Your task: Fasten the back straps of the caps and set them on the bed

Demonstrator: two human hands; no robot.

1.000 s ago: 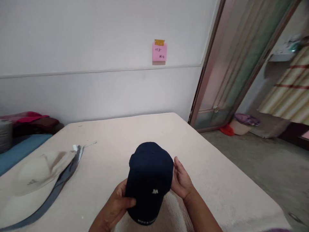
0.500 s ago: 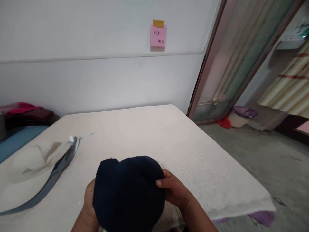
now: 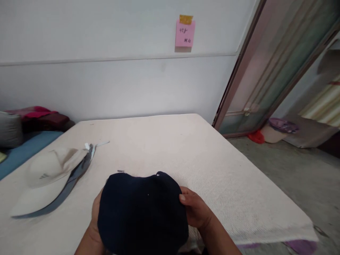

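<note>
A dark navy cloth item (image 3: 143,216), perhaps a cap, is held up at the bottom centre, above the near part of the pale bed surface. Its left side rests in my left hand (image 3: 96,216), whose fingers are mostly hidden behind the cloth. At its right edge my right hand (image 3: 195,207) pinches the fabric, thumb on the front. On the left of the bed lies a cream cap (image 3: 49,170) with a small logo, partly over a grey-blue brimmed piece (image 3: 79,169) with a thin strap.
The bed (image 3: 159,141) meets a white wall bearing a pink note (image 3: 185,33). Blue bedding (image 3: 34,145), a grey cushion (image 3: 10,129) and dark red cloth are at the far left. Beyond the right edge stand a sliding door and a bin (image 3: 273,132).
The navy cloth is spread wider between my hands, its top edge now dipping in the middle. The view has turned slightly left, so the surroundings sit further right.
</note>
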